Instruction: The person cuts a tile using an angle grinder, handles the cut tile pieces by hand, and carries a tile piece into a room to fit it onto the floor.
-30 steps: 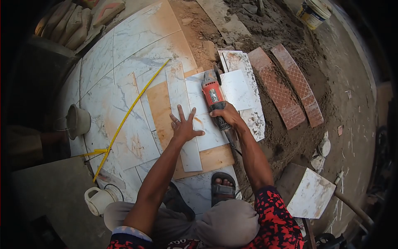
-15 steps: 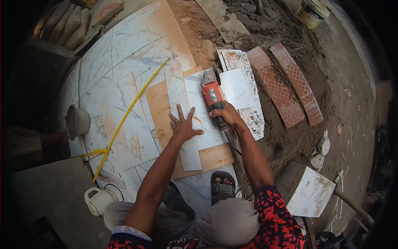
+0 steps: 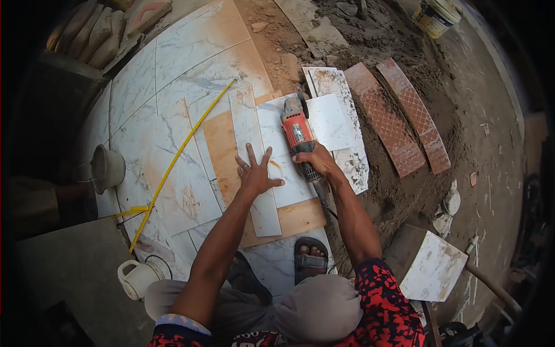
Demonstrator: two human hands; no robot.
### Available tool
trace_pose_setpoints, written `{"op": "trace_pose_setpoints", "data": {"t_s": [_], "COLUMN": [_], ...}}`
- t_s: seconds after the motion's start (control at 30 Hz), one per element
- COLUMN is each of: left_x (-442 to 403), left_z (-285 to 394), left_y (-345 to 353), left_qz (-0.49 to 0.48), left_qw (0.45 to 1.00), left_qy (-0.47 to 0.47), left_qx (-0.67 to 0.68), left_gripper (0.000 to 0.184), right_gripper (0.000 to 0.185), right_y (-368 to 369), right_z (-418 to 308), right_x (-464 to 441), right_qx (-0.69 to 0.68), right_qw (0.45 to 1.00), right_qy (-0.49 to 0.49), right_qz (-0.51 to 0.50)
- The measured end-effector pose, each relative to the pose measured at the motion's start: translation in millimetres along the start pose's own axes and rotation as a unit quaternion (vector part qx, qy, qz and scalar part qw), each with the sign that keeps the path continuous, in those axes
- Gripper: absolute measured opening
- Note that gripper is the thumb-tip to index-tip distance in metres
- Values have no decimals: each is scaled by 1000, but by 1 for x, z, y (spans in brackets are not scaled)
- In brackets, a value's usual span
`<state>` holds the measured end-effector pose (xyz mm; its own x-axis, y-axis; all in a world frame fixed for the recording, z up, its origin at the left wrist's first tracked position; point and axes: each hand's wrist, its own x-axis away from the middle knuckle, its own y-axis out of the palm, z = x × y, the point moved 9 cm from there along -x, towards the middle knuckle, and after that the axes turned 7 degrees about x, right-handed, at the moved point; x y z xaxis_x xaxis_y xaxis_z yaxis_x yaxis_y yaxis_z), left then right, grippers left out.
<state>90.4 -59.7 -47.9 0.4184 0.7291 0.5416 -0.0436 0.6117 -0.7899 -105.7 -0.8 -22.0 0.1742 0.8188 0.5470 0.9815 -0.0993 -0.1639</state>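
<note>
My right hand (image 3: 317, 159) grips a red and black angle grinder (image 3: 296, 128) by its body, with the disc end pointing away from me. The grinder lies over white marble-patterned tile (image 3: 289, 188). With fingers spread, my left hand (image 3: 254, 172) presses flat on a long narrow tile strip (image 3: 267, 217) to the left of the grinder. Under these pieces is a wooden board (image 3: 303, 217). A smaller white tile piece (image 3: 332, 124) lies right of the grinder's head. Whether the disc is spinning, I cannot tell.
A yellow measuring tape (image 3: 176, 159) stretches across the tiled floor at left. A grey bucket (image 3: 108, 169) and a cream jug (image 3: 137, 279) stand there too. Right of me lie two patterned brown tile strips (image 3: 384, 121) on wet mortar, plus a loose tile (image 3: 433, 267). Another bucket (image 3: 435, 18) is far right.
</note>
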Motion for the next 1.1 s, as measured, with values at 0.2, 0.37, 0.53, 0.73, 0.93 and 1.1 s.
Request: {"op": "trace_pose_setpoints", "data": {"t_s": [0.2, 0.37, 0.53, 0.73, 0.93, 1.1], "left_x": [1, -1, -1, -1, 0, 0], "left_z": [1, -1, -1, -1, -1, -1], "left_y": [-2, 1, 1, 0, -1, 1], "left_qz": [-5, -2, 1, -3, -6, -2], "left_qw": [1000, 1000, 1000, 1000, 1000, 1000], "left_qy": [-9, -2, -2, -5, -8, -5], "left_qx": [24, 4, 8, 10, 12, 11], "left_gripper": [119, 121, 121, 121, 121, 120], "right_gripper": [70, 81, 82, 80, 81, 70], "right_y": [0, 1, 4, 3, 4, 1], "right_z": [7, -1, 10, 3, 4, -11], "right_x": [1, 6, -1, 7, 10, 20], "right_qx": [20, 19, 2, 27, 38, -8], "right_qw": [1000, 999, 1000, 999, 998, 1000], "right_qy": [-15, -42, 8, -38, -45, -29], "right_qz": [19, 19, 1, 11, 14, 9]}}
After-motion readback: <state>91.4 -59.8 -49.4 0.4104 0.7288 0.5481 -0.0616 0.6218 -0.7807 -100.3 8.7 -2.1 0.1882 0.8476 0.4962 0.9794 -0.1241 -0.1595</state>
